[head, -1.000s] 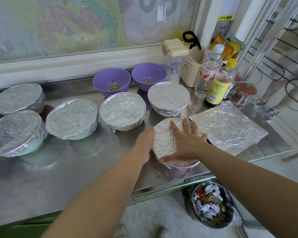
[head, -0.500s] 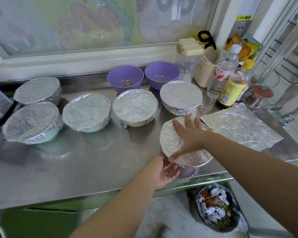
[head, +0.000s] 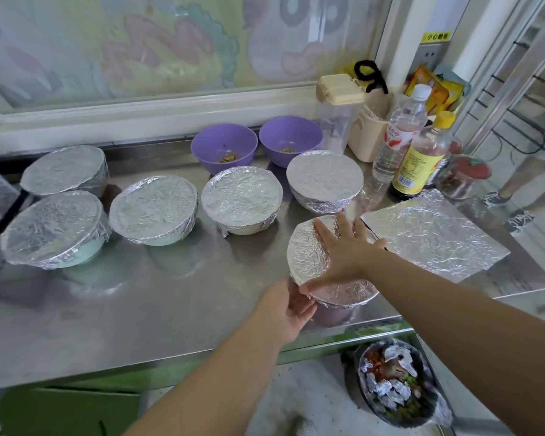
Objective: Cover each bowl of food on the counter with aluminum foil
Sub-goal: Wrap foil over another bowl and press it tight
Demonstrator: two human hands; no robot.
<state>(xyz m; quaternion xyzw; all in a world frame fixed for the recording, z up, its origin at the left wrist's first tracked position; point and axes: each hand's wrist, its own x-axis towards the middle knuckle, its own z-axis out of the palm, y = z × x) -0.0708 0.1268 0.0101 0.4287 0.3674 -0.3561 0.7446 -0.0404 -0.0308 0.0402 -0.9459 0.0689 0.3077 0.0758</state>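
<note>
Steel tabletop (head: 139,303). Far left are two foil-covered bowls just beside each other, the back-left bowl (head: 65,169) and the front-left bowl (head: 52,228), with foil tight over their rims. Next right is the third covered bowl (head: 153,209), then the fourth covered bowl (head: 241,198), near each other but apart. Behind them, the left purple bowl (head: 224,146) and right purple bowl (head: 290,140) are uncovered, each with a few food scraps. The fifth covered bowl (head: 324,177) sits just in front of the right purple bowl.

At the near edge is the sixth bowl (head: 309,250), purple under its foil, with the foil folded down over the rim. The left hand (head: 291,309) is at its near-left side, palm turned up, fingers relaxed and loosely bent, fingertips at the foil's lower edge, gripping nothing. The right hand (head: 343,253) lies flat on the foil top, fingers straight and spread wide.

To the right, a loose foil sheet (head: 434,234) lies flat, one corner just beside the sixth bowl. Behind it stand a clear container with cream lid (head: 339,114), a white-capped bottle (head: 400,133), a yellow-capped bottle (head: 422,158) and a red-lidded jar (head: 466,177). Below the tabletop edge is a bin (head: 397,388) with crumpled foil and scraps.
</note>
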